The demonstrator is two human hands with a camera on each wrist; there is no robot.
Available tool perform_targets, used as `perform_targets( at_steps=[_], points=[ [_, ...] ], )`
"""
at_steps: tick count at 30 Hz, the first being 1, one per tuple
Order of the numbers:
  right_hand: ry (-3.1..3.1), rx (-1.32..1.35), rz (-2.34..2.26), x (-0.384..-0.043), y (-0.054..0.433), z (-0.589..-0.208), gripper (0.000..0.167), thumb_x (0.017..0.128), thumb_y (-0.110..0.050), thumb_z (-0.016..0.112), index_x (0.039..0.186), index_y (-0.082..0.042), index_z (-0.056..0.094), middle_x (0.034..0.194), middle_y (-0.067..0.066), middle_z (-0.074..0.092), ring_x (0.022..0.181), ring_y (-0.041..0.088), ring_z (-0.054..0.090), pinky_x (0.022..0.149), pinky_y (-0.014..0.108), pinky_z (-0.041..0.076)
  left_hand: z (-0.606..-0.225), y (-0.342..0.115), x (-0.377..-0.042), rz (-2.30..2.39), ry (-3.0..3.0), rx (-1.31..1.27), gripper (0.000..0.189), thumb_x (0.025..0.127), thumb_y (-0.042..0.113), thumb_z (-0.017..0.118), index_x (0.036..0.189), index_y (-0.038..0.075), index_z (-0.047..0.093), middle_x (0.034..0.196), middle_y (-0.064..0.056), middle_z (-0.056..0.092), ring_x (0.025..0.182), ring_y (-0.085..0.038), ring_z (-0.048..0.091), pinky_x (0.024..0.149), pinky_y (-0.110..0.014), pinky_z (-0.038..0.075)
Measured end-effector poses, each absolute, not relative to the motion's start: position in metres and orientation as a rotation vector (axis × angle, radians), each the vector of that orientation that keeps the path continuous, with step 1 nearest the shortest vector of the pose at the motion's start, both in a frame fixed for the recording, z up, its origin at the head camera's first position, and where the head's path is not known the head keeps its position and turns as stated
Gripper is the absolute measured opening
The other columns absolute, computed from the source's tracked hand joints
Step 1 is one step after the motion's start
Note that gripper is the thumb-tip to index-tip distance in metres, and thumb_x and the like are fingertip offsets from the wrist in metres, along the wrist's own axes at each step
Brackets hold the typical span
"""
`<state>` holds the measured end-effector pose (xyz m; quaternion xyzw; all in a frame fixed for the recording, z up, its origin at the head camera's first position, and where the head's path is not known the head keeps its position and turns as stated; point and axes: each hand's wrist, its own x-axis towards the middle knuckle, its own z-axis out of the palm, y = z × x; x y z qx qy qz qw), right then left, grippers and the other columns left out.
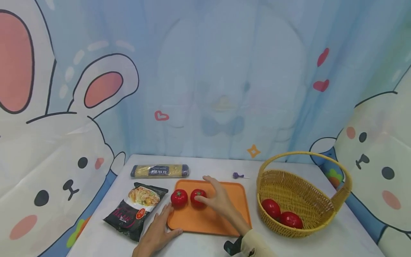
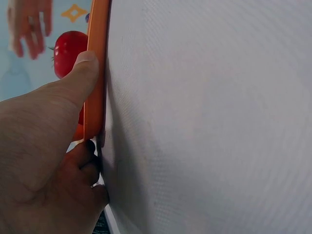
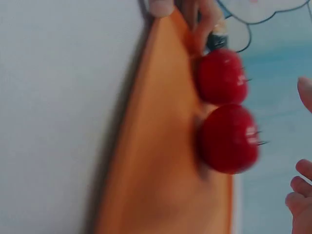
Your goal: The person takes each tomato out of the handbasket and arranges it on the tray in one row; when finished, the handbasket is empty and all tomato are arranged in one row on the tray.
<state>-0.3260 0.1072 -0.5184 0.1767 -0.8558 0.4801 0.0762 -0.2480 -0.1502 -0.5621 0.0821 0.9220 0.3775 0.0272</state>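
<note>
Two red tomatoes sit side by side on an orange tray point(image 1: 221, 221), a left tomato point(image 1: 179, 198) and a right tomato point(image 1: 196, 195). My left hand point(image 1: 157, 228) holds the tray's near left corner, thumb along the front edge and fingers at the left side. In the left wrist view the thumb point(image 2: 85, 73) presses the orange rim. Above the tray, my right hand point(image 1: 219, 200) has its thumb and fingers spread, partly covering the right tomato in the head view. The right wrist view shows its fingertips apart from both tomatoes.
A yellow wicker basket point(image 1: 298, 185) with a tall handle stands on the right, holding two red fruits point(image 1: 290, 219). Left of the tray lies a black food packet point(image 1: 138, 210). Behind are a pasta pack point(image 1: 160, 171) and a small purple-handled tool point(image 1: 237, 175).
</note>
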Motion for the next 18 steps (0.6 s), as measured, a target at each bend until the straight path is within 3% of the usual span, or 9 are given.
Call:
perform_targets(
  at_steps=[4, 9, 14, 18],
  points=[
    [-2.486, 0.689, 1.319, -0.31, 0.116, -0.482, 0.064, 0.09, -0.024, 0.091, 0.146, -0.009, 0.065, 0.149, 0.013, 0.065, 0.139, 0.036, 0.061, 0.114, 0.058, 0.054, -0.563, -0.151, -0.248, 1.153, 2.849, 0.244, 0.094, 0.087, 0.043, 0.09, 0.157, -0.003, 0.048, 0.167, -0.028, 0.042, 0.158, -0.048, 0.032, 0.132, -0.068, 0.02],
    [-2.514, 0.979, 1.295, -0.29, 0.142, -0.443, 0.035, 0.096, -0.024, 0.084, 0.127, -0.01, 0.076, 0.124, 0.006, 0.078, 0.112, 0.024, 0.074, 0.09, 0.038, 0.068, -0.562, -0.154, -0.247, 1.144, 2.874, 0.231, 0.093, 0.086, 0.042, 0.091, 0.156, -0.003, 0.05, 0.166, -0.029, 0.042, 0.158, -0.048, 0.033, 0.131, -0.069, 0.021],
    [-2.746, 1.299, 1.414, -0.27, 0.197, -0.424, 0.012, 0.105, -0.026, 0.073, 0.11, -0.016, 0.078, 0.101, -0.004, 0.078, 0.091, 0.009, 0.071, 0.077, 0.028, 0.065, -0.562, -0.152, -0.247, 1.179, 2.85, 0.256, 0.093, 0.087, 0.042, 0.091, 0.156, -0.004, 0.049, 0.165, -0.029, 0.043, 0.158, -0.049, 0.031, 0.131, -0.07, 0.019],
    [-2.885, 1.302, 1.595, -0.263, 0.256, -0.435, 0.018, 0.11, -0.021, 0.066, 0.099, -0.009, 0.073, 0.085, -0.001, 0.073, 0.075, 0.006, 0.064, 0.064, 0.025, 0.06, -0.562, -0.151, -0.247, 1.187, 2.849, 0.286, 0.093, 0.087, 0.041, 0.091, 0.156, -0.005, 0.049, 0.164, -0.029, 0.045, 0.158, -0.05, 0.031, 0.131, -0.07, 0.019]
  ],
)
